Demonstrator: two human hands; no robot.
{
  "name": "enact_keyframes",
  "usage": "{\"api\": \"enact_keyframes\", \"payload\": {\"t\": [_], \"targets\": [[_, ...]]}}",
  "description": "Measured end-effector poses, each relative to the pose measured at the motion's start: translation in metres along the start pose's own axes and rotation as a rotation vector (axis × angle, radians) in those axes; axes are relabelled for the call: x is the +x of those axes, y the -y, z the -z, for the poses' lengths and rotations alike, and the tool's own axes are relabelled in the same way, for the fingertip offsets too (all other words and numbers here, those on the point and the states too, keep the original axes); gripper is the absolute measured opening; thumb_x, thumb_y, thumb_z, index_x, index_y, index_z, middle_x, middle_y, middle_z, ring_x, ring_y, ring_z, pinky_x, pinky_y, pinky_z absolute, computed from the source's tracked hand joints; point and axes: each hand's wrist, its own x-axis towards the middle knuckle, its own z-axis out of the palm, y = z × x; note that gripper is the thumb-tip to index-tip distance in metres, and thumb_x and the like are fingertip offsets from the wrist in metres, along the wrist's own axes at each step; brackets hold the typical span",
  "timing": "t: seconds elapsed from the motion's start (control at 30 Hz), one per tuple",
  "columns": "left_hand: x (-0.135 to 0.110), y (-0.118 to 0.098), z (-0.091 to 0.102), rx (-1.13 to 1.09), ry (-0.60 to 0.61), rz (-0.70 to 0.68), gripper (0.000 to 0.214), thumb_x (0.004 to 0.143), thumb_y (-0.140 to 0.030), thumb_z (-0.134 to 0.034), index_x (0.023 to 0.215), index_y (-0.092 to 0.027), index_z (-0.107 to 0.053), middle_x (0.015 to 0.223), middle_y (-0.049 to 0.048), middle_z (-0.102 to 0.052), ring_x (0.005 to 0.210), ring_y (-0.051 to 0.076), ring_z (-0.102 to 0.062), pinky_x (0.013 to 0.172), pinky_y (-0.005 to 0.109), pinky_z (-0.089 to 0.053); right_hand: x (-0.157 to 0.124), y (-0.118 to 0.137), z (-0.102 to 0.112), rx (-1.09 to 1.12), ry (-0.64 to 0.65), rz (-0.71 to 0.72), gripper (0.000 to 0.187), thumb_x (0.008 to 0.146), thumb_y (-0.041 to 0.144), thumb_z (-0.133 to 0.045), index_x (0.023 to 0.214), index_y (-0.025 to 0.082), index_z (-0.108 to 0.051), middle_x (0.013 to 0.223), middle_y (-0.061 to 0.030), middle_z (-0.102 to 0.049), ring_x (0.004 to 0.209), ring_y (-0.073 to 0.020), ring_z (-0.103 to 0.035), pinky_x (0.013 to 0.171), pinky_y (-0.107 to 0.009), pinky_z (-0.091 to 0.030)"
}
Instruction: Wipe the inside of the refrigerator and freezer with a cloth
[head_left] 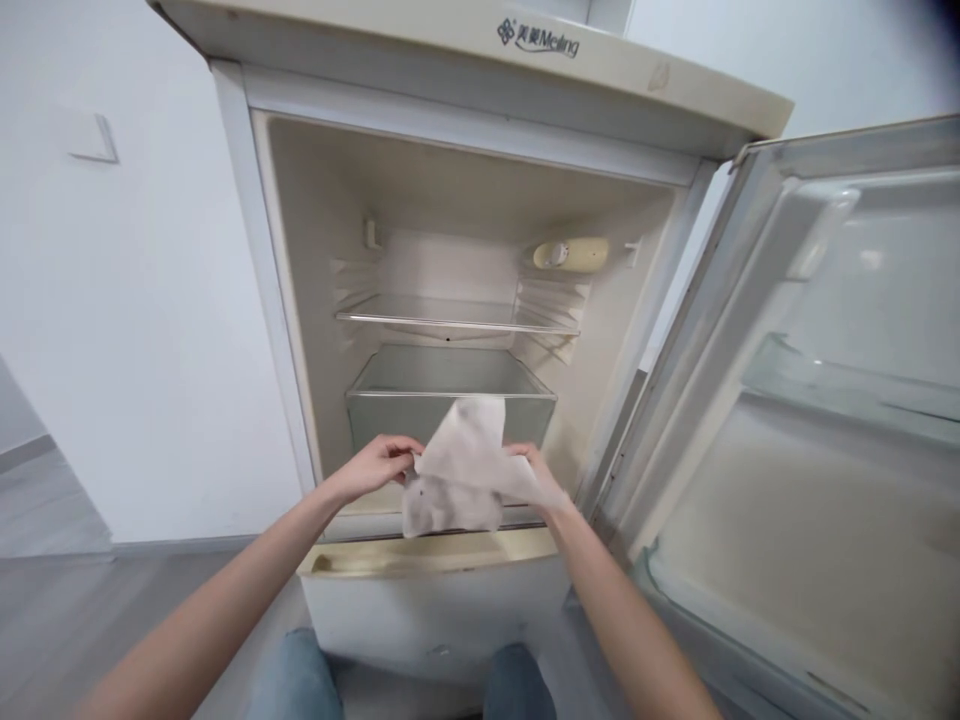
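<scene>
A white wipe [469, 455], smudged with grey stains and partly folded, hangs between my two hands in front of the open fridge. My left hand [379, 465] pinches its left edge between thumb and fingers. On the other side, my right hand [536, 470] grips the right part, with the cloth draped over some of the fingers and wrist. Behind the wipe is a clear crisper drawer [375, 420] at the bottom of the fridge compartment [315, 250], partly covered by it.
A glass shelf [450, 311] spans the compartment above the drawer. To the right, the fridge door [847, 480] stands wide open with a clear door rack [840, 385]. The lower door [435, 610] is closed in front of my knees. A white wall [150, 300] is at the left.
</scene>
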Motion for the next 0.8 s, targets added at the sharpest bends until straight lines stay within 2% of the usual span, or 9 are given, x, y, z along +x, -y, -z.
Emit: {"api": "enact_keyframes", "payload": {"t": [0.1, 0.23, 0.33, 0.4, 0.47, 0.57, 0.63, 0.7, 0.8], "targets": [[0.008, 0.012, -0.002, -0.028, -0.010, 0.018, 0.016, 0.073, -0.027, -0.055, 0.078, -0.018, -0.067, 0.078, 0.0008, -0.063, 0.070, 0.012, -0.055, 0.061, 0.023, -0.044, 0.004, -0.002, 0.002, -0.044, 0.054, 0.082, 0.014, 0.058, 0.033, -0.076, 0.064, 0.021, -0.075, 0.106, -0.0067, -0.069, 0.101, -0.0263, -0.061, 0.089, -0.035, -0.046], [0.012, 0.021, -0.004, -0.118, 0.004, 0.014, 0.014, 0.075, -0.033, -0.055, 0.078, -0.020, -0.060, 0.072, -0.0022, -0.058, 0.068, 0.012, -0.056, 0.064, 0.025, -0.045, 0.006, -0.009, 0.002, -0.055, 0.011, 0.132, 0.008, 0.062, 0.031, -0.073, 0.061, 0.023, -0.074, 0.106, -0.0067, -0.069, 0.096, -0.0229, -0.063, 0.087, -0.033, -0.045], [0.010, 0.015, 0.000, -0.141, 0.000, -0.023, 0.014, 0.078, -0.033, -0.054, 0.082, -0.021, -0.058, 0.074, -0.0023, -0.058, 0.069, 0.012, -0.056, 0.067, 0.025, -0.045, 0.004, -0.007, 0.004, -0.083, -0.033, 0.155, 0.007, 0.064, 0.029, -0.070, 0.064, 0.024, -0.074, 0.105, -0.0055, -0.068, 0.094, -0.0211, -0.062, 0.087, -0.032, -0.044], [0.007, 0.007, 0.001, -0.121, 0.003, -0.058, 0.014, 0.076, -0.027, -0.055, 0.088, -0.021, -0.061, 0.087, 0.0013, -0.064, 0.083, 0.015, -0.060, 0.076, 0.028, -0.046, 0.003, 0.000, 0.004, -0.135, -0.075, 0.200, 0.007, 0.064, 0.027, -0.067, 0.065, 0.024, -0.074, 0.098, -0.0038, -0.067, 0.091, -0.0188, -0.060, 0.086, -0.030, -0.043], [0.002, -0.001, -0.002, -0.013, 0.052, -0.132, 0.028, 0.074, -0.018, -0.054, 0.100, -0.023, -0.064, 0.110, 0.0049, -0.066, 0.105, 0.020, -0.059, 0.091, 0.033, -0.045, 0.003, 0.010, 0.001, -0.196, -0.076, 0.246, 0.008, 0.065, 0.025, -0.066, 0.065, 0.024, -0.074, 0.090, -0.0024, -0.065, 0.086, -0.0169, -0.060, 0.085, -0.029, -0.043], [-0.002, -0.007, -0.014, 0.290, 0.182, -0.320, 0.060, 0.070, -0.006, -0.048, 0.124, -0.031, -0.056, 0.139, 0.0043, -0.053, 0.130, 0.025, -0.045, 0.110, 0.041, -0.034, 0.009, 0.025, -0.009, -0.256, 0.001, 0.280, 0.007, 0.065, 0.026, -0.066, 0.064, 0.022, -0.072, 0.082, -0.0020, -0.064, 0.080, -0.0161, -0.059, 0.081, -0.028, -0.043], [-0.002, -0.005, -0.023, 0.408, 0.218, -0.393, 0.074, 0.066, -0.003, -0.048, 0.134, -0.031, -0.046, 0.147, 0.0052, -0.045, 0.135, 0.026, -0.039, 0.113, 0.043, -0.030, 0.015, 0.031, -0.016, -0.265, 0.019, 0.267, 0.008, 0.065, 0.025, -0.064, 0.063, 0.020, -0.070, 0.077, -0.0023, -0.065, 0.077, -0.0163, -0.059, 0.078, -0.028, -0.044], [-0.001, -0.001, -0.031, 0.398, 0.190, -0.383, 0.078, 0.068, -0.005, -0.050, 0.140, -0.030, -0.037, 0.148, 0.0078, -0.041, 0.132, 0.027, -0.041, 0.111, 0.043, -0.033, 0.021, 0.034, -0.022, -0.250, -0.031, 0.229, 0.011, 0.065, 0.024, -0.059, 0.066, 0.019, -0.070, 0.075, -0.0021, -0.066, 0.074, -0.0159, -0.059, 0.074, -0.026, -0.044], [0.002, 0.001, -0.036, 0.390, 0.103, -0.356, 0.063, 0.080, -0.020, -0.051, 0.140, -0.030, -0.035, 0.143, 0.0092, -0.046, 0.122, 0.026, -0.049, 0.103, 0.040, -0.040, 0.026, 0.034, -0.025, -0.245, -0.089, 0.206, 0.019, 0.063, 0.024, -0.053, 0.073, 0.019, -0.070, 0.077, -0.0016, -0.068, 0.074, -0.0151, -0.059, 0.071, -0.025, -0.045]]}}
